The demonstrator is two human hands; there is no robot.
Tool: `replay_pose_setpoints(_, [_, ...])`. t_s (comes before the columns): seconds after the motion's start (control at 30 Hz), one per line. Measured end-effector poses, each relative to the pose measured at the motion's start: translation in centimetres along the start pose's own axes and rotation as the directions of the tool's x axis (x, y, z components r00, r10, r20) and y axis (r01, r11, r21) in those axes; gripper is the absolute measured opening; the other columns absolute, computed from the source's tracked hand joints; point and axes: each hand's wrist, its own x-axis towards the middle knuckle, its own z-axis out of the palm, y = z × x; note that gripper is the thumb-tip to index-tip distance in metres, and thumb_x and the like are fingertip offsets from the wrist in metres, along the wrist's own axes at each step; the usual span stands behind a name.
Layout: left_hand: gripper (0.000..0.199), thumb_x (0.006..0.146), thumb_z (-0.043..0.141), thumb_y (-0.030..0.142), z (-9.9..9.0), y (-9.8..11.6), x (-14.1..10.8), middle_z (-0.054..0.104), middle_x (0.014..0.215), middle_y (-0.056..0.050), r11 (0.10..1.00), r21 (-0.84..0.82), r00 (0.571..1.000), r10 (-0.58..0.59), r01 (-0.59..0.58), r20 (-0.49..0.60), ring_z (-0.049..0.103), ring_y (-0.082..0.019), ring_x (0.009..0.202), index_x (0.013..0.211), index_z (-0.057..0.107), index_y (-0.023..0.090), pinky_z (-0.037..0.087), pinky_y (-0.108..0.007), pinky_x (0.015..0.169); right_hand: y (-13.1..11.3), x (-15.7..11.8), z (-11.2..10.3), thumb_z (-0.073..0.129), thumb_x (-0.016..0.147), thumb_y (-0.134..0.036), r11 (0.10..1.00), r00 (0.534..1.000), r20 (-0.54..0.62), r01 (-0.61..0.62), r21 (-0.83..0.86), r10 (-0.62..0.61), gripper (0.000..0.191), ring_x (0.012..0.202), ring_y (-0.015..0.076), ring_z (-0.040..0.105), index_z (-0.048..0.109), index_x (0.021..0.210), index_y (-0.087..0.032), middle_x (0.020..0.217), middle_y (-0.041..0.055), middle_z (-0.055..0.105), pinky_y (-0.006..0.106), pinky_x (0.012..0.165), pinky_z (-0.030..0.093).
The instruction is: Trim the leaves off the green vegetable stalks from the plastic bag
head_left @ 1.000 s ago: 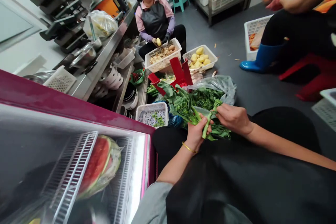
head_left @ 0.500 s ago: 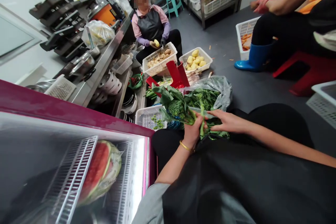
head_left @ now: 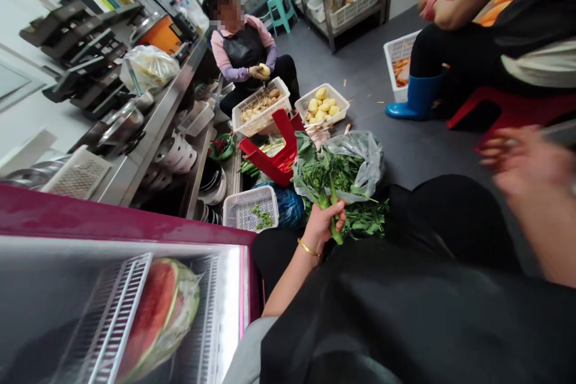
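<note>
My left hand (head_left: pixel 324 222), with a gold bangle at the wrist, is closed around the thick green stems of a leafy broccoli bunch (head_left: pixel 320 177). The heads and leaves point away from me, over an open clear plastic bag (head_left: pixel 371 159) of more greens. Loose leafy greens (head_left: pixel 364 219) lie just beyond my lap, partly under the bunch. Off to the right, my right hand (head_left: pixel 524 162) is raised and smeared by motion, apart from the broccoli. Its fingers look bent, but whether they hold anything does not show.
A white basket (head_left: pixel 228 207) with green scraps and a red plastic stool (head_left: pixel 281 159) are ahead. Beyond, a co-worker (head_left: pixel 247 42) handles a potato near a basket of peeled potatoes (head_left: pixel 345 109). Another person in blue boots (head_left: pixel 418 99) sits right. An open fridge (head_left: pixel 225 241) is at left.
My right hand has left the broccoli and swung far to the right. The separate upright stalk now lies with the bunch in my left hand. The view has shifted slightly right.
</note>
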Motion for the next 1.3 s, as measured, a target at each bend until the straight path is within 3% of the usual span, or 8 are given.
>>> replay_pose_setpoints(0.1, [0.044, 0.065, 0.075, 0.042, 0.3, -0.1, -0.1, 0.058, 0.052, 0.002, 0.990, 0.139, 0.999, -0.008, 0.002, 0.048, 0.042, -0.006, 0.033, 0.092, 0.063, 0.009, 0.027, -0.019, 0.033, -3.4, -1.9, 7.8, 0.050, 0.077, -0.067, 0.910, 0.905, 0.367, -0.321, 0.264, 0.213, 0.048, 0.048, 0.0180, 0.058, 0.060, 0.081, -0.020, 0.061, 0.0068, 0.062, 0.032, 0.045, 0.044])
replay_pose_setpoints(0.3, [0.057, 0.066, 0.074, 0.045, -1.0, -0.3, -2.0, 0.065, 0.060, -0.002, 0.990, 0.140, 0.991, 0.051, -0.033, -0.127, 0.051, -0.010, 0.037, 0.107, 0.056, 0.010, 0.031, -0.020, 0.035, -9.0, -4.1, 18.5, 0.065, 0.070, -0.047, 0.929, 0.781, 0.620, -0.275, 0.247, 0.067, 0.031, 0.046, 0.0146, 0.057, 0.051, 0.065, -0.019, 0.051, -0.0021, 0.056, 0.026, 0.045, 0.044])
replay_pose_setpoints(0.43, [0.051, 0.063, 0.077, 0.041, -1.7, -0.7, -2.4, 0.066, 0.061, -0.002, 0.987, 0.064, 0.942, 0.159, -0.147, -0.297, 0.054, -0.011, 0.039, 0.097, 0.049, 0.015, 0.031, -0.018, 0.035, -9.3, -4.6, 19.2, 0.059, 0.074, -0.047, 0.937, 0.832, 0.551, -0.243, 0.252, 0.068, 0.029, 0.048, 0.0156, 0.057, 0.050, 0.068, -0.020, 0.054, 0.0001, 0.058, 0.027, 0.048, 0.045])
replay_pose_setpoints(0.53, [0.045, 0.064, 0.077, 0.040, -1.4, -0.9, -2.0, 0.065, 0.059, -0.001, 0.984, -0.038, 0.948, 0.157, -0.173, -0.276, 0.055, -0.011, 0.040, 0.089, 0.048, 0.017, 0.030, -0.017, 0.034, -9.5, -6.2, 19.0, 0.054, 0.080, -0.037, 0.984, 0.930, 0.326, 0.138, 0.112, -0.167, 0.021, 0.049, 0.0126, 0.050, 0.052, 0.068, -0.020, 0.053, -0.0006, 0.054, 0.025, 0.050, 0.039])
replay_pose_setpoints(0.7, [0.042, 0.060, 0.079, 0.038, -1.1, -0.6, -1.2, 0.055, 0.052, 0.005, 0.946, -0.232, 0.934, 0.142, -0.225, -0.327, 0.049, -0.007, 0.036, 0.079, 0.049, 0.017, 0.032, -0.017, 0.035, -9.8, -8.9, 18.1, 0.049, 0.087, -0.032, 0.716, 0.638, 0.409, 0.696, 0.058, -0.653, 0.031, 0.052, 0.0107, 0.045, 0.051, 0.059, -0.019, 0.056, 0.0006, 0.050, 0.024, 0.053, 0.034])
replay_pose_setpoints(0.9, [0.038, 0.059, 0.080, 0.034, -1.6, -0.9, -1.7, 0.054, 0.058, 0.004, 0.970, -0.055, 0.918, 0.203, -0.235, -0.339, 0.049, -0.008, 0.043, 0.077, 0.051, 0.017, 0.034, -0.017, 0.035, -9.5, -5.1, 16.6, 0.058, 0.078, -0.055, 0.953, 0.820, 0.527, 0.297, -0.060, -0.222, 0.039, 0.049, 0.0113, 0.045, 0.058, 0.066, -0.018, 0.054, -0.0005, 0.053, 0.024, 0.049, 0.033])
replay_pose_setpoints(1.13, [0.037, 0.059, 0.079, 0.035, -0.7, -1.9, -1.8, 0.052, 0.052, 0.005, 0.982, 0.003, 0.917, 0.175, -0.187, -0.359, 0.046, -0.008, 0.039, 0.076, 0.052, 0.016, 0.031, -0.018, 0.034, -9.3, -5.9, 19.5, 0.043, 0.082, -0.066, 0.978, 0.792, 0.602, -0.189, 0.084, 0.101, 0.060, 0.043, 0.0154, 0.054, 0.055, 0.047, -0.018, 0.045, 0.0052, 0.057, 0.027, 0.049, 0.045])
replay_pose_setpoints(1.3, [0.036, 0.062, 0.078, 0.038, -0.9, -1.3, -1.6, 0.057, 0.059, 0.001, 0.952, -0.232, 0.948, 0.130, -0.202, -0.291, 0.049, -0.006, 0.039, 0.074, 0.054, 0.014, 0.030, -0.016, 0.034, -7.0, -9.7, 18.0, 0.046, 0.089, -0.046, 0.963, 0.795, 0.544, 0.206, 0.173, -0.267, 0.038, 0.075, 0.0190, 0.068, 0.071, 0.096, -0.017, 0.085, 0.0077, 0.073, 0.030, 0.072, 0.053])
